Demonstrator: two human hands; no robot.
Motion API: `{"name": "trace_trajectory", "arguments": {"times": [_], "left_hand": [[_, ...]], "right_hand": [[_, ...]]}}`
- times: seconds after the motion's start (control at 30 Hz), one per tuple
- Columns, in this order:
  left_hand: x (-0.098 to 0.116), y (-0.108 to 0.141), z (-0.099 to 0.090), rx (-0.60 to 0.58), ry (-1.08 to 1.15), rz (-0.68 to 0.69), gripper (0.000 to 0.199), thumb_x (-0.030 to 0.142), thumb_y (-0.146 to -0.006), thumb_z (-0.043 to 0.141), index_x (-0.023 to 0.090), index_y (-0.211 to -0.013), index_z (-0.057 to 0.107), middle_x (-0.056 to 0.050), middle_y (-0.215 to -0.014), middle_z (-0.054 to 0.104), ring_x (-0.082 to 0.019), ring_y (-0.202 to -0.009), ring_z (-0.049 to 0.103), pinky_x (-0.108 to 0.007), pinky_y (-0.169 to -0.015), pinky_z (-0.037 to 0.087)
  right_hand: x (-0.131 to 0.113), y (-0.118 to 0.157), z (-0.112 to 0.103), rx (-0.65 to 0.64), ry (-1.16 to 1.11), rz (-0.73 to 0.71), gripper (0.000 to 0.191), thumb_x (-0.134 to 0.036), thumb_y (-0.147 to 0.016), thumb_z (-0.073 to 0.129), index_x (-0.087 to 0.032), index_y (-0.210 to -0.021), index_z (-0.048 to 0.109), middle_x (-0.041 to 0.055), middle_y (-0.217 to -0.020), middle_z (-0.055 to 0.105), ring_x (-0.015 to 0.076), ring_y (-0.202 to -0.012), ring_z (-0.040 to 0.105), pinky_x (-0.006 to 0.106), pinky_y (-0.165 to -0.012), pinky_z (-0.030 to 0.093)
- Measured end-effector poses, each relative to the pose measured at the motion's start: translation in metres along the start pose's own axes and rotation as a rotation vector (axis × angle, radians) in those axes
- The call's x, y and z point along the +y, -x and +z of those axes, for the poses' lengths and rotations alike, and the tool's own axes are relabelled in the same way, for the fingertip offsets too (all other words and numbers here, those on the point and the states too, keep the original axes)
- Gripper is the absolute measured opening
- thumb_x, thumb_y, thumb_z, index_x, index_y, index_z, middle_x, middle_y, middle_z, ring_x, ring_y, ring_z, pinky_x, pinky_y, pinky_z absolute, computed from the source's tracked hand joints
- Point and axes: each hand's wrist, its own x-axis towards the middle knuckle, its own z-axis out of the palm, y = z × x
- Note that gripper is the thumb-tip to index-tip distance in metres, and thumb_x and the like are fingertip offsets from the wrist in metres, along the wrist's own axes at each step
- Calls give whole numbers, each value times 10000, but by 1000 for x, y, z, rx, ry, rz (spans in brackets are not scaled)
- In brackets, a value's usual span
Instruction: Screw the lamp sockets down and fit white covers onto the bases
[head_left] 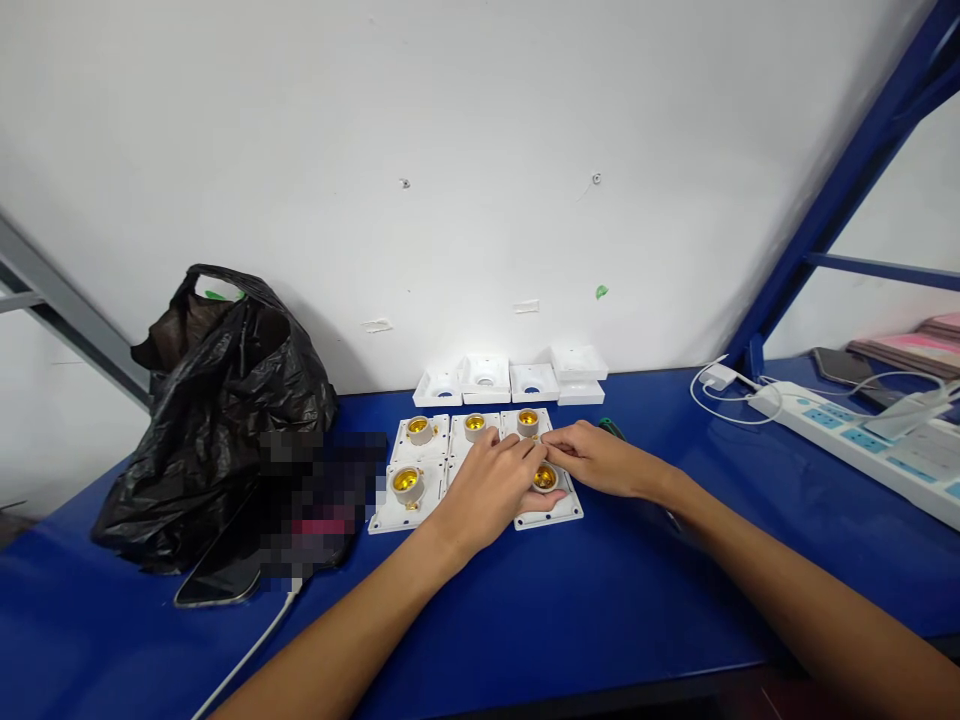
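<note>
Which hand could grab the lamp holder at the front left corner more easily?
Probably the left hand. It lies right beside that front-left lamp holder, with nothing between them. The right hand is on the far side and would have to cross over the left hand.

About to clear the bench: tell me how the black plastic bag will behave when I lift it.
The black plastic bag is crumpled and slumped, so it's probably floppy. It bulges, so something is likely inside; weight unclear. Its glossy film may be slippery.

blue table (570, 610), lamp holders (409, 485), black bag (217, 420)
</note>
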Motion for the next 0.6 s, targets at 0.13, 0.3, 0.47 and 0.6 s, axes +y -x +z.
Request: {"name": "trace_trajectory", "arguments": {"times": [0.13,0.3,0.47,0.6], "left_hand": [[2,0,-3,12,23,-15,450,593,-1031,524,198,-814,544,-21,-784,695,-222,-752,670,-365,-746,381],[3,0,-2,51,47,-46,418,574,-1025,551,201,-835,547,-18,-796,695,-229,-772,683,-365,-760,390],[5,1,-2,88,55,-84,348,521,-1018,597,188,-919,584,-35,-892,725,-231,-818,698,-370,-788,428],[7,1,-3,113,36,-164,314,484,-1013,619,174,-964,602,-36,-872,734,-240,-809,702,-380,-806,459]], "right_hand": [[-2,3,-5,-23,-14,-8,264,-229,-942,441,-219,-681,402,-68,-612,383,112,-578,313,279,-564,249],[-1,5,-8,-34,-42,9,249,-201,-879,512,-222,-672,375,-81,-597,351,104,-570,285,272,-547,239],[5,3,-11,-5,-101,18,327,-320,-926,576,-230,-686,374,-87,-589,311,107,-568,258,271,-539,226],[13,-2,-13,74,-255,3,350,-442,-978,551,-223,-723,451,-75,-641,335,114,-595,300,270,-560,266]]}}
